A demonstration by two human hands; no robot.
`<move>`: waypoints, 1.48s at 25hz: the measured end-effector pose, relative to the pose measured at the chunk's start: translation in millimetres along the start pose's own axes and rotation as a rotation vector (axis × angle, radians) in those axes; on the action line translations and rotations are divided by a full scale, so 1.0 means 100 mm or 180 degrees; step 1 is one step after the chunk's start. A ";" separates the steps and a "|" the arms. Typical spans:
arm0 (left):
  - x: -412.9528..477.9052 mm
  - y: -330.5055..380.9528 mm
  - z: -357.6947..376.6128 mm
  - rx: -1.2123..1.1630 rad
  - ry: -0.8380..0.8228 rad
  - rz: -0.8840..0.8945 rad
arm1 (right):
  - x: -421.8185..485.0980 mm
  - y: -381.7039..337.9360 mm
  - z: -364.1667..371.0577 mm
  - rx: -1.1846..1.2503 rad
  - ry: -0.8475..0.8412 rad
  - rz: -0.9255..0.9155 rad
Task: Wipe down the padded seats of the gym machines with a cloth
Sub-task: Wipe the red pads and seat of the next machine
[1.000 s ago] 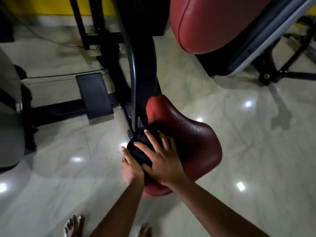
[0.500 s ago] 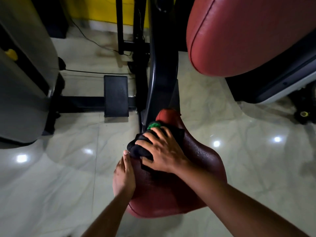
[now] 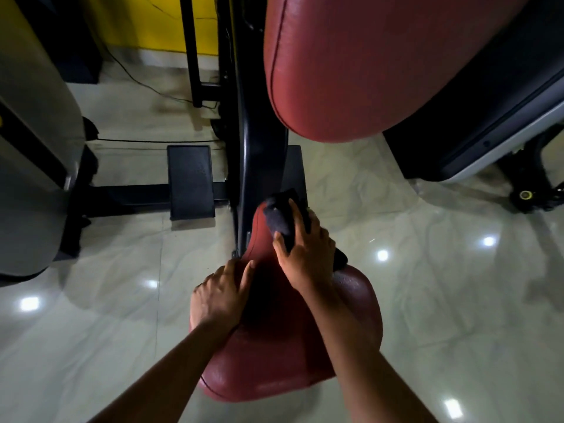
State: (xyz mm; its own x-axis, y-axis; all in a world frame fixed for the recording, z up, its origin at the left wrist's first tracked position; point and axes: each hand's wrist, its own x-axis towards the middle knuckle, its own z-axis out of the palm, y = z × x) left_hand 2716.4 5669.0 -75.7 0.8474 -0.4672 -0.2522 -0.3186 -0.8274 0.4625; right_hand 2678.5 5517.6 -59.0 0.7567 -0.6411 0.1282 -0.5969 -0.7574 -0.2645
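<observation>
1. Grip of the right hand [image 3: 305,254] holds the dark cloth [image 3: 282,218] on the narrow end of the red seat [image 3: 290,361].
2. The left hand [image 3: 222,291] rests flat on the seat's left edge, empty.
3. The cloth looks soft and light: best kept bunched under the palm.

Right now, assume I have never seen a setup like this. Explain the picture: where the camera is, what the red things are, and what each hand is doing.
The camera is worn on a person's head, looking down along both arms. No robot here: these are bare hands. The red seat belongs to a gym machine; its black post rises in front, with a larger red pad above. The right hand holds a dark cloth against the seat's narrow front end. The left hand rests on the seat's left edge, holding nothing. Below is a shiny tiled floor.
</observation>
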 end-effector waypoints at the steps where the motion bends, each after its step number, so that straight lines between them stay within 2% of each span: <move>1: 0.00 0.00 0.00 -0.0005 0.0009 0.0025 | -0.16 0.13 -0.05 0.0003 0.0084 0.0001; 4: -0.01 0.01 0.00 -0.0020 0.0053 0.0075 | -0.57 0.64 -0.21 -0.0106 0.0035 0.0015; 6: -0.01 0.01 -0.01 0.0028 0.0038 0.0079 | -0.64 0.84 -0.31 -0.0250 -0.0022 0.0291; 10: -0.01 0.02 -0.02 0.0089 0.0015 0.0036 | -0.59 0.71 -0.22 -0.0478 0.0055 0.1164; 13: 0.01 0.01 0.01 0.0039 0.0033 0.0015 | -0.89 0.40 -0.09 -0.0609 0.0267 0.1441; 16: 0.01 -0.11 0.02 -0.0719 0.0002 0.0182 | -1.31 -0.07 -0.03 -0.0725 0.0263 0.1470; 19: -0.21 -0.30 -0.17 -0.1704 -0.0064 0.0293 | -1.72 -0.46 -0.02 -0.0595 0.0059 0.1146; 22: -0.71 -0.58 -0.47 -0.1862 -0.0253 0.0251 | -1.98 -0.79 -0.24 0.0085 -0.0324 0.0882; 24: -1.09 -0.72 -0.73 -0.1980 -0.0539 0.0161 | -2.08 -0.99 -0.50 0.0877 -0.0535 0.1006; 27: -1.52 -0.75 -1.17 -0.2059 -0.0858 0.0116 | -2.29 -1.20 -0.98 0.1941 -0.0222 0.1541; 30: -1.85 -0.59 -1.58 -0.2406 -0.1170 0.0202 | -2.55 -1.35 -1.51 0.2642 0.0151 0.1882; 33: -2.16 -0.32 -1.82 -0.2797 -0.1537 0.0318 | -2.79 -1.34 -2.01 0.2970 0.0464 0.2369; 37: -2.39 0.23 -1.79 -0.3068 -0.1698 0.0598 | -3.06 -1.13 -2.52 0.3182 0.0950 0.2669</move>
State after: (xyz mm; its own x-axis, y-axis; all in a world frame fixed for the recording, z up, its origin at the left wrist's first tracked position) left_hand 2582.1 5817.3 147.5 0.4560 -0.8248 -0.3344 0.2362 -0.2500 0.9390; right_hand 2447.1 5767.9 172.2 0.0969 -0.9640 -0.2475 -0.3023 0.2084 -0.9302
